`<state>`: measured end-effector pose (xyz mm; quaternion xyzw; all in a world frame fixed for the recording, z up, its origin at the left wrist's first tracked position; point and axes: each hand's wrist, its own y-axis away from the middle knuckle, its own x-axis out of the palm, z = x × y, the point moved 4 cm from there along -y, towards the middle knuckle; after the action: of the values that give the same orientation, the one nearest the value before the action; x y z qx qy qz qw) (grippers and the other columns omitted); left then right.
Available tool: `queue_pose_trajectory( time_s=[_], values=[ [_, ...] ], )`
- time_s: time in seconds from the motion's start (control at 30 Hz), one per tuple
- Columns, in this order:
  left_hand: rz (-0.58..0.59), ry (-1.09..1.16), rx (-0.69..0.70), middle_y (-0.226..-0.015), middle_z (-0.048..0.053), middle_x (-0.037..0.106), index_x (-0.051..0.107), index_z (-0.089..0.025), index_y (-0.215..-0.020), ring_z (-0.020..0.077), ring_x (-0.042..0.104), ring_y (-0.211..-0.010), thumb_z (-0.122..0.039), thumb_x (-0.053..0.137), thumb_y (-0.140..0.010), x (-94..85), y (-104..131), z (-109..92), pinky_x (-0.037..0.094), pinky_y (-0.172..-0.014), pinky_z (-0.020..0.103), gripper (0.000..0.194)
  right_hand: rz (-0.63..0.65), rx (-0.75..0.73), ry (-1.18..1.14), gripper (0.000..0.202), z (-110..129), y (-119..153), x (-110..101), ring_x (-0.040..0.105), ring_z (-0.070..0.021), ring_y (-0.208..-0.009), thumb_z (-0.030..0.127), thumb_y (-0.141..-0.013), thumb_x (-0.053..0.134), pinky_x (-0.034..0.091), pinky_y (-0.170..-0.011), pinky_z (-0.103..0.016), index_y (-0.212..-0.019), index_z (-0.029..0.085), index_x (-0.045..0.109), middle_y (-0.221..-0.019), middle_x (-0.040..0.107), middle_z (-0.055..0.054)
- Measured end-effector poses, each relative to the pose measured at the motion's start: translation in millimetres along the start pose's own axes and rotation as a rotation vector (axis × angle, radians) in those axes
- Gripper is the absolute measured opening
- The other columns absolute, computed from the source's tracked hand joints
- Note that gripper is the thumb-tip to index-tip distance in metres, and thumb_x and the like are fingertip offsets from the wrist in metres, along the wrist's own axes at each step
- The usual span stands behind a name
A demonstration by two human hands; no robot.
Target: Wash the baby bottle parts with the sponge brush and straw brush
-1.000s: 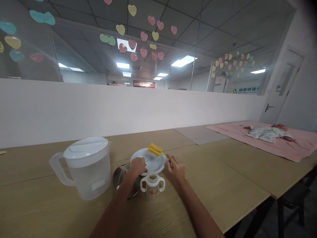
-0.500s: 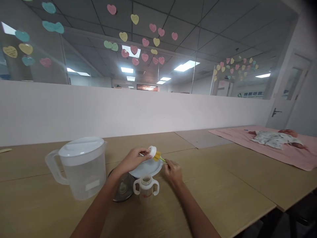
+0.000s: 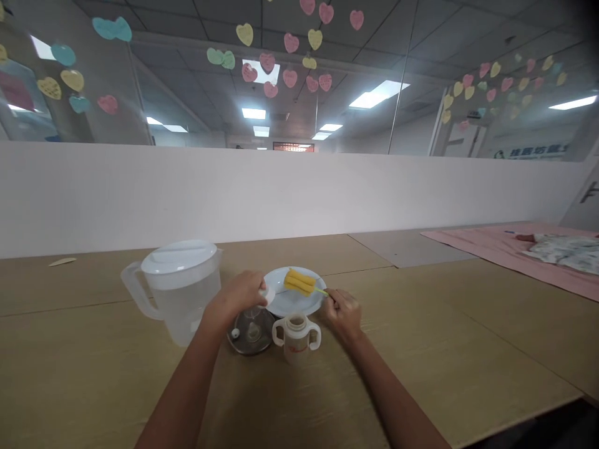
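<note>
My right hand (image 3: 345, 312) grips the thin green handle of a bottle brush (image 3: 299, 282), whose yellow sponge head is over a white bowl (image 3: 279, 305). Pinched in my left hand (image 3: 243, 292) is a white bottle cap (image 3: 268, 295), partly covered by my fingers, at the bowl's left edge. Below that hand a round metal dish (image 3: 264, 340) holds a clear bottle nipple (image 3: 253, 332) and a small white piece. Just in front of the bowl, a two-handled baby bottle (image 3: 296, 337) stands upright with its top uncovered.
A lidded plastic pitcher (image 3: 180, 287) stands left of my left hand. On the far right lies a pink cloth (image 3: 472, 240) with a doll-like figure in patterned clothes (image 3: 564, 249), cut off by the frame. A low white wall (image 3: 262, 193) runs behind the table.
The brush head has come away from the white cap. My left hand has drawn the cap left and down, over the metal dish. The camera view has shifted, so the table things sit farther right.
</note>
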<state>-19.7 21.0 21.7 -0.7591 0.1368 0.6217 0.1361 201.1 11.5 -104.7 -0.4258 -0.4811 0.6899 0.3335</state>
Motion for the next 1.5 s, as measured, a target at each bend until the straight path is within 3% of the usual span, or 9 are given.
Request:
queue_pose_trajectory(
  time_s=[0.2, 0.43, 0.57, 0.7, 0.83, 0.97, 1.1, 1.27, 1.5],
  values=[
    [0.381, -0.023, -0.241, -0.056, 0.004, 0.064, 0.060, -0.016, -0.066, 0.0217, 0.060, -0.052, -0.022, 0.070, -0.048, 37.0, -11, 19, 0.046, -0.048, 0.028, 0.021, 0.019, 0.039, 0.000, 0.026, 0, 0, 0, 0.054, -0.0121, -0.058, 0.011, -0.074, 0.039, 0.038, -0.058, -0.021, -0.073, 0.014, 0.064, -0.061, 0.061, -0.003],
    [0.333, -0.095, -0.197, -0.047, 0.005, 0.060, 0.057, -0.016, -0.046, 0.0261, 0.062, -0.056, -0.014, 0.071, -0.042, 48.5, -14, 14, 0.046, -0.053, 0.031, 0.016, 0.035, 0.058, 0.018, 0.026, -2, 1, 1, 0.055, -0.0144, -0.063, 0.011, -0.075, 0.038, 0.040, -0.061, -0.024, -0.078, 0.013, 0.063, -0.068, 0.063, -0.005],
    [0.160, -0.132, -0.097, -0.075, 0.009, 0.067, 0.065, -0.017, -0.066, 0.0253, 0.062, -0.071, -0.023, 0.064, -0.057, 29.2, -8, 1, 0.045, -0.061, 0.030, 0.011, 0.017, 0.176, 0.054, 0.031, -7, -2, 1, 0.055, -0.0171, -0.067, 0.013, -0.078, 0.034, 0.043, -0.064, -0.027, -0.093, 0.010, 0.061, -0.074, 0.063, -0.008],
    [0.078, 0.009, 0.138, -0.097, 0.008, 0.065, 0.064, -0.019, -0.095, 0.0218, 0.060, -0.086, -0.040, 0.040, -0.080, 8.9, 9, -32, 0.044, -0.072, 0.029, 0.035, 0.022, 0.270, -0.034, 0.039, -13, 0, 7, 0.058, -0.0183, -0.079, 0.017, -0.083, 0.030, 0.046, -0.072, -0.030, -0.113, 0.009, 0.052, -0.088, 0.063, -0.011],
    [0.224, 0.120, 0.399, -0.114, 0.003, 0.058, 0.054, -0.024, -0.114, 0.0224, 0.055, -0.099, -0.045, 0.062, -0.062, 23.7, 19, -62, 0.043, -0.076, 0.027, 0.056, 0.036, 0.321, -0.113, 0.043, -18, 4, 13, 0.060, -0.0170, -0.086, 0.021, -0.087, 0.026, 0.047, -0.077, -0.031, -0.126, 0.011, 0.043, -0.103, 0.061, -0.013],
    [0.284, 0.013, 0.337, -0.093, 0.003, 0.063, 0.058, -0.020, -0.100, 0.0226, 0.059, -0.079, -0.031, 0.072, -0.047, 41.6, 13, -62, 0.042, -0.055, 0.025, 0.056, 0.043, 0.360, -0.129, 0.044, -18, 4, 9, 0.061, -0.0157, -0.084, 0.025, -0.090, 0.025, 0.047, -0.076, -0.028, -0.129, 0.015, 0.041, -0.106, 0.061, -0.011],
    [0.173, 0.141, 0.328, -0.085, 0.001, 0.062, 0.058, -0.020, -0.094, 0.0214, 0.058, -0.074, -0.038, 0.072, -0.048, 21.9, 12, -54, 0.040, -0.053, 0.024, 0.051, 0.072, 0.408, -0.025, 0.044, -12, 0, 1, 0.061, -0.0157, -0.075, 0.029, -0.091, 0.025, 0.044, -0.066, -0.025, -0.128, 0.017, 0.044, -0.098, 0.064, -0.009],
    [-0.156, 0.428, 0.380, -0.104, 0.001, 0.059, 0.058, -0.026, -0.108, 0.0223, 0.054, -0.096, -0.051, 0.063, -0.062, -10.8, 9, -37, 0.042, -0.080, 0.029, 0.052, 0.029, 0.498, -0.018, 0.043, -10, -2, -7, 0.060, -0.0170, -0.070, 0.037, -0.089, 0.028, 0.040, -0.060, -0.024, -0.110, 0.015, 0.058, -0.092, 0.066, -0.010],
    [-0.448, 0.645, 0.247, -0.111, 0.005, 0.057, 0.046, -0.020, -0.120, 0.0198, 0.055, -0.099, -0.041, 0.072, -0.056, 1.8, -24, -12, 0.043, -0.086, 0.029, 0.072, -0.060, 0.500, -0.294, 0.038, -13, -4, -16, 0.046, -0.0107, -0.048, 0.040, -0.087, 0.033, 0.034, -0.049, -0.020, -0.067, 0.015, 0.055, -0.052, 0.049, 0.001]
  ],
)
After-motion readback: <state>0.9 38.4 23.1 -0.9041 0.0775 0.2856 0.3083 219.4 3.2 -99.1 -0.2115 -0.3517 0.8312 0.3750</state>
